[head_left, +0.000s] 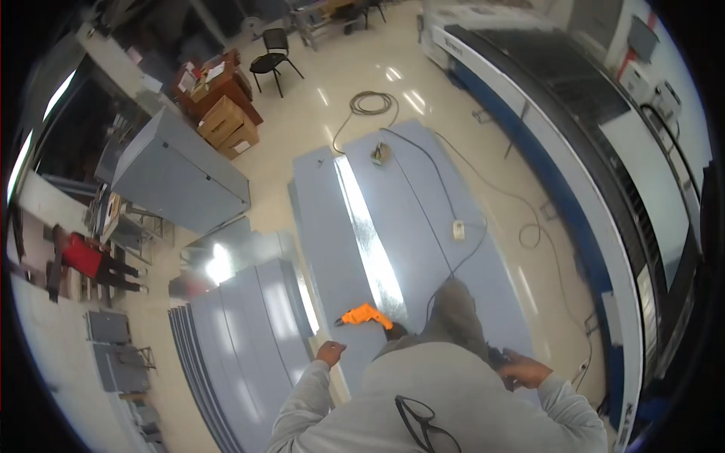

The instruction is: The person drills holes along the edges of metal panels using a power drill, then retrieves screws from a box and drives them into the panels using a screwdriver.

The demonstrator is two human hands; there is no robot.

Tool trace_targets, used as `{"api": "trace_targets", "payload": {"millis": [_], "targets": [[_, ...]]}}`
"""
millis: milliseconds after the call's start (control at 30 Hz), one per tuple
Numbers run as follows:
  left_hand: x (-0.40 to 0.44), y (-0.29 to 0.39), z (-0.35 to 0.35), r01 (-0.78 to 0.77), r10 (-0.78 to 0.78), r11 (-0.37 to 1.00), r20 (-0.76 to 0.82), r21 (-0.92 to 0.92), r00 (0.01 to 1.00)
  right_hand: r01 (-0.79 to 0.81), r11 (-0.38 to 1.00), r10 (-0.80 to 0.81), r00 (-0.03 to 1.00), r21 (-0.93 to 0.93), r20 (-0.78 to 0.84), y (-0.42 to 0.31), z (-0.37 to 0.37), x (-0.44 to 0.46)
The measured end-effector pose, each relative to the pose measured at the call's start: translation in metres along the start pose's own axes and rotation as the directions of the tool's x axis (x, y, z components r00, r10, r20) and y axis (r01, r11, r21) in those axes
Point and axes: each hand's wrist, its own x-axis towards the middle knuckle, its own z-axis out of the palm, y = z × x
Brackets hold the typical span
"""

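My left hand hangs beside the near left edge of the grey panels, fingers loosely bent and nothing visible in it. Ahead of it and to its right, an orange power drill lies on its side, its dark chuck pointing left. My right hand is low by my right side, its fingers curled near a dark object; I cannot make out what that is. Long grey panels stretch out in front of me, with a shiny strip between them. My bent knee rests over the panels.
A black cord runs over the panels to a pale socket box. Coiled cable lies on the floor beyond. More stacked panels are at left, near a grey cabinet. A large machine lines the right. A person stands far left.
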Motion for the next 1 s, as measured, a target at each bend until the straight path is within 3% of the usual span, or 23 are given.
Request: {"api": "trace_targets", "payload": {"millis": [67, 100, 133, 200, 233, 300, 367, 467, 533, 567, 633, 667, 700, 733, 800, 833, 867, 900, 967, 1000], "targets": [[-0.012, 0.028, 0.008, -0.035, 0.026, 0.993, 0.079, 0.111, 0.997, -0.057, 0.915, 0.003, 0.991, -0.4, -0.133, -0.066, -0.004, -0.031], [0.018, 0.015, 0.021, -0.323, 0.285, 0.89, 0.158, 0.323, 0.945, 0.109, 0.889, -0.219, 0.954, -0.446, -0.203, -0.059, -0.027, -0.002], [0.037, -0.017, 0.036, -0.524, 0.472, 0.698, 0.238, 0.488, 0.849, 0.246, 0.815, -0.429, 0.865, -0.524, -0.261, -0.052, -0.048, 0.024], [0.034, 0.007, 0.064, -0.235, 0.169, 0.807, 0.168, 0.542, 0.971, 0.399, 0.818, -0.535, 0.793, -0.414, -0.292, -0.125, -0.056, 0.018], [0.015, 0.039, 0.059, -0.18, 0.084, 0.833, 0.201, 0.524, 0.976, 0.459, 0.83, -0.549, 0.775, -0.318, -0.314, -0.154, -0.061, 0.019], [0.002, 0.059, 0.068, -0.227, 0.197, 0.872, 0.114, 0.433, 0.974, 0.488, 0.816, -0.565, 0.786, -0.31, -0.251, -0.195, -0.103, 0.054], [-0.047, 0.127, 0.031, 0.056, -0.072, 0.996, 0.254, 0.069, 0.965, 0.511, 0.799, -0.559, 0.825, -0.317, -0.078, -0.242, -0.11, 0.072], [-0.063, 0.091, 0.105, -0.001, 0.008, 0.996, -0.077, 0.093, 0.997, 0.455, 0.789, -0.456, 0.884, -0.413, 0.103, -0.292, -0.108, 0.099], [-0.09, 0.077, 0.144, 0.092, -0.097, 0.995, -0.107, -0.049, 0.99, 0.443, 0.726, -0.419, 0.891, -0.525, 0.173, -0.305, -0.105, 0.143], [-0.101, 0.069, 0.16, 0.089, -0.089, 0.996, -0.083, -0.008, 0.993, 0.502, 0.636, -0.474, 0.853, -0.586, 0.217, -0.303, -0.097, 0.166], [-0.07, 0.016, 0.204, -0.001, -0.004, 1.0, 0.191, 0.027, 0.982, 0.576, 0.444, -0.561, 0.776, -0.687, 0.288, -0.278, -0.085, 0.208], [-0.071, 0.036, 0.197, 0.113, -0.108, 0.992, 0.096, -0.052, 0.99, 0.577, 0.392, -0.573, 0.762, -0.717, 0.301, -0.254, -0.074, 0.221], [-0.077, 0.067, 0.183, 0.207, -0.209, 0.967, -0.001, -0.152, 0.978, 0.501, 0.409, -0.506, 0.82, -0.763, 0.268, -0.23, -0.062, 0.222], [-0.043, 0.045, 0.2, 0.256, -0.26, 0.953, -0.004, -0.161, 0.965, 0.453, 0.401, -0.463, 0.85, -0.796, 0.251, -0.211, -0.049, 0.237], [0.029, -0.001, 0.233, 0.313, -0.379, 0.851, -0.082, -0.422, 0.922, 0.439, 0.222, -0.46, 0.834, -0.871, 0.303, -0.114, -0.068, 0.299], [0.071, -0.029, 0.249, 0.309, -0.409, 0.807, -0.098, -0.503, 0.907, 0.335, 0.24, -0.366, 0.901, -0.911, 0.235, -0.092, -0.057, 0.294], [0.112, -0.056, 0.263, 0.298, -0.438, 0.758, -0.113, -0.58, 0.892, 0.365, 0.29, -0.381, 0.892, -0.885, 0.243, -0.063, -0.053, 0.296], [0.145, -0.067, 0.28, 0.38, -0.627, 0.586, -0.103, -0.716, 0.772, 0.314, 0.216, -0.386, 0.897, -0.924, 0.215, -0.044, -0.045, 0.294], [0.213, -0.075, 0.287, 0.389, -0.764, 0.449, -0.12, -0.804, 0.634, 0.212, 0.061, -0.405, 0.899, -0.975, 0.17, -0.03, -0.028, 0.288], [0.253, -0.09, 0.295, 0.409, -0.81, 0.401, -0.109, -0.82, 0.576, 0.226, 0.072, -0.426, 0.888, -0.971, 0.175, -0.025, -0.028, 0.288]]}}
